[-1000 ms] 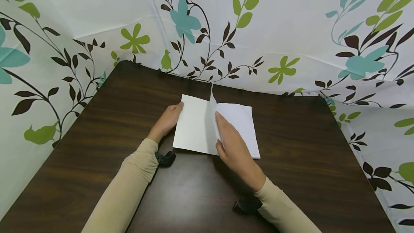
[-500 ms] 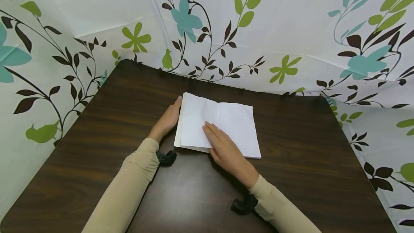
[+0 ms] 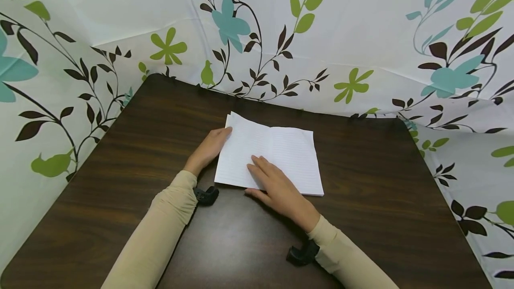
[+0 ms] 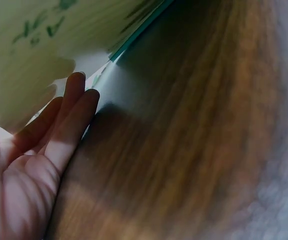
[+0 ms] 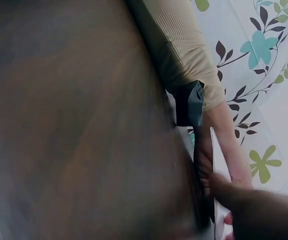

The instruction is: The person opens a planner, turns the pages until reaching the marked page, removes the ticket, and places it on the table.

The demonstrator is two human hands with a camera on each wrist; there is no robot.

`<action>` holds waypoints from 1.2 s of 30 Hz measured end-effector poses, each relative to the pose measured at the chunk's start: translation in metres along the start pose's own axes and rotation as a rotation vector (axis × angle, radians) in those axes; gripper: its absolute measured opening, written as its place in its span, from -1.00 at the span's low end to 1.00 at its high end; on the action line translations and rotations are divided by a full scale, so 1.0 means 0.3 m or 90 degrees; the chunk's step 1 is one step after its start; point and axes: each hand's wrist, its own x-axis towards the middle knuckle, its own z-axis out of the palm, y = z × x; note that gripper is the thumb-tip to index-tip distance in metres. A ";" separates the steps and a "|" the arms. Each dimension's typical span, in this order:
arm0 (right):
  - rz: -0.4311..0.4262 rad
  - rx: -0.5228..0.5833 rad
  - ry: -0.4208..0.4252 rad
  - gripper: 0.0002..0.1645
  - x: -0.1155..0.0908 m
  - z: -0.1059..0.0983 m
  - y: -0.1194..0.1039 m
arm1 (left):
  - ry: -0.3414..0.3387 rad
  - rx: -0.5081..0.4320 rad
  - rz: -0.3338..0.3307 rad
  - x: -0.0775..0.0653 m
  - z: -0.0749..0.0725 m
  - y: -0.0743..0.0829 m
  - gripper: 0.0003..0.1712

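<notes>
An open notebook (image 3: 291, 153) with white lined pages lies on the dark wood table. At its left edge, my left hand (image 3: 209, 150) pinches the notebook, with the thumb over the page side. In the left wrist view the fingers of my left hand (image 4: 59, 135) reach along the underside of the cover (image 4: 39, 35), which bears green lettering. My right hand (image 3: 281, 193) rests flat on the lower part of the left page, fingers extended and thumb spread past the bottom edge. From the right wrist view, my right hand (image 5: 259, 215) looms dark beside the thin white notebook edge (image 5: 218, 155).
The brown wood-grain table (image 3: 369, 200) stretches around the notebook on all sides. A white curtain (image 3: 361, 21) printed with leaves, flowers and birds hangs behind and beside it. Black wrist cameras (image 3: 303, 253) sit below both sleeves.
The right hand turned a leaf from the middle over to the left and spread its fingers on it. The left thumb came off the edge, then returned onto the turned page.
</notes>
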 end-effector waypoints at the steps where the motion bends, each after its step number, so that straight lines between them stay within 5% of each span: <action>1: 0.005 0.009 -0.005 -0.21 0.000 -0.002 0.005 | -0.002 -0.002 0.002 0.001 0.002 0.000 -0.28; 7: 0.068 0.072 0.049 -0.50 0.006 -0.031 0.052 | -0.013 -0.003 0.005 0.006 0.006 0.005 -0.40; 11: 0.141 0.010 0.103 -0.62 -0.006 -0.048 0.108 | -0.020 0.006 0.006 0.011 0.008 0.007 -0.40; 15: 0.250 -0.045 0.076 -0.53 -0.033 -0.071 0.180 | -0.018 0.016 0.000 0.015 0.013 0.002 -0.41; 22: 0.435 -0.015 0.005 -0.24 -0.092 -0.114 0.296 | -0.032 0.010 -0.022 0.000 0.026 -0.014 -0.39; 28: 0.455 -0.040 0.007 -0.15 -0.078 -0.132 0.319 | -0.022 0.026 -0.020 -0.021 -0.001 -0.013 -0.36; 36: 0.450 -0.076 0.072 -0.47 -0.067 -0.145 0.317 | -0.027 0.025 -0.011 -0.008 -0.003 0.006 -0.34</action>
